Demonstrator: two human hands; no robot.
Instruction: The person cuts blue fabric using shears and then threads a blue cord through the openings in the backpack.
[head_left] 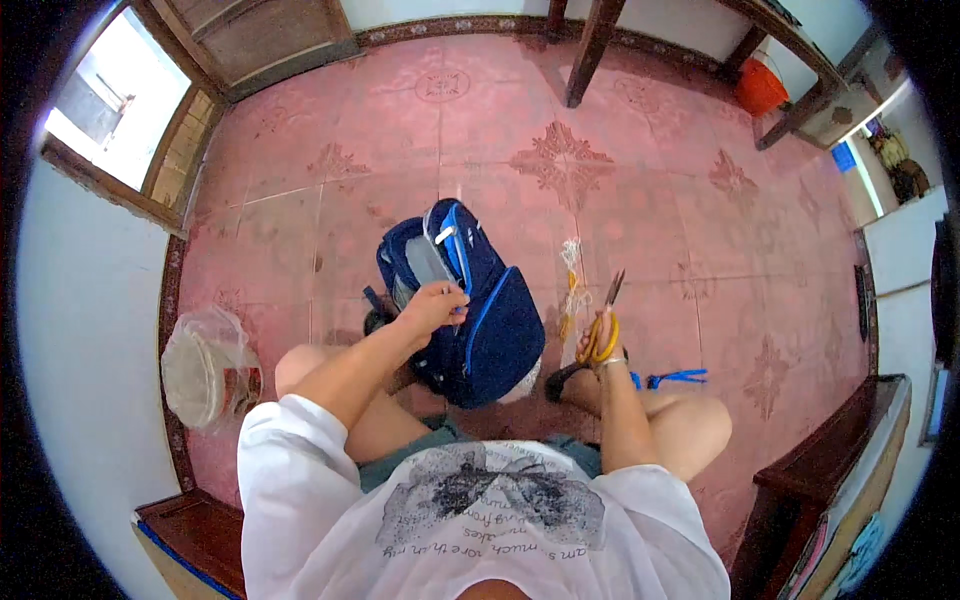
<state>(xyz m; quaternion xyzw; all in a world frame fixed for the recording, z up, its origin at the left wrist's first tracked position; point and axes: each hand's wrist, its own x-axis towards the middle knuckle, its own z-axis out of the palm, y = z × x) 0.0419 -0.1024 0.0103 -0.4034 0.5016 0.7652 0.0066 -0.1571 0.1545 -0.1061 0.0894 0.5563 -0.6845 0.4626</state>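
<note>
A dark blue backpack (505, 325) with bright blue trim and a grey panel leans between my legs. Over its front, my left hand (437, 306) is closed in a pinch against the bag near the blue edging. What its fingertips hold is too small to make out. To the right of the bag, my right hand (598, 340) grips a pair of scissors (602, 342) by the yellow handles, the dark blades pointing away from me. White string with yellow parts (570, 285) lies on the floor between the bag and the scissors.
A plastic-covered white bucket (200, 370) stands at the left wall. Blue straps (675, 377) show by my right leg. Far right are an orange bucket (761, 88) and wooden table legs (592, 55). A brown wooden bench (825, 450) is near right.
</note>
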